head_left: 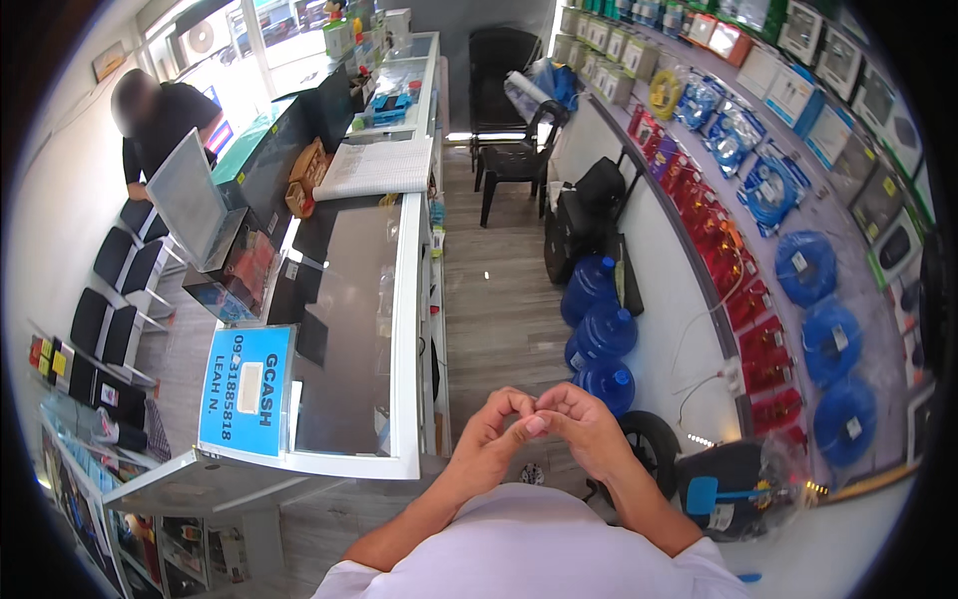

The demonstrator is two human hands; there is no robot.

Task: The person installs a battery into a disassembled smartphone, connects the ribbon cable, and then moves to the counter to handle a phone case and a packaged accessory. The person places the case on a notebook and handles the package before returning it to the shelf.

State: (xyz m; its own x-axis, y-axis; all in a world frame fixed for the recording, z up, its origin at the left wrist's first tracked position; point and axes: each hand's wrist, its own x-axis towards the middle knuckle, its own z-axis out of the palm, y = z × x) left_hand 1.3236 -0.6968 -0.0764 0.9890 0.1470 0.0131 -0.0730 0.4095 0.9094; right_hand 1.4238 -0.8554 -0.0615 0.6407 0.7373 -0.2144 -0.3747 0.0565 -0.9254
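My left hand [493, 431] and my right hand [587, 429] meet in front of my white shirt [529, 544]. Their thumbs and fingertips are pinched together and touch each other. Whatever lies between the fingertips, if anything, is too small or hidden to make out. Both hands are up in the air above the aisle floor [489, 329], just right of the corner of a white-framed glass counter [409, 399]. Neither hand touches the counter.
Blue water jugs [605, 331] line the right wall. Beyond are a black chair [519, 165] and black bags [584, 215]. A blue sign [232, 389], a box with a raised lid [235, 265] and an open notebook [374, 168] lie on the counter. Another person [165, 120] stands far left.
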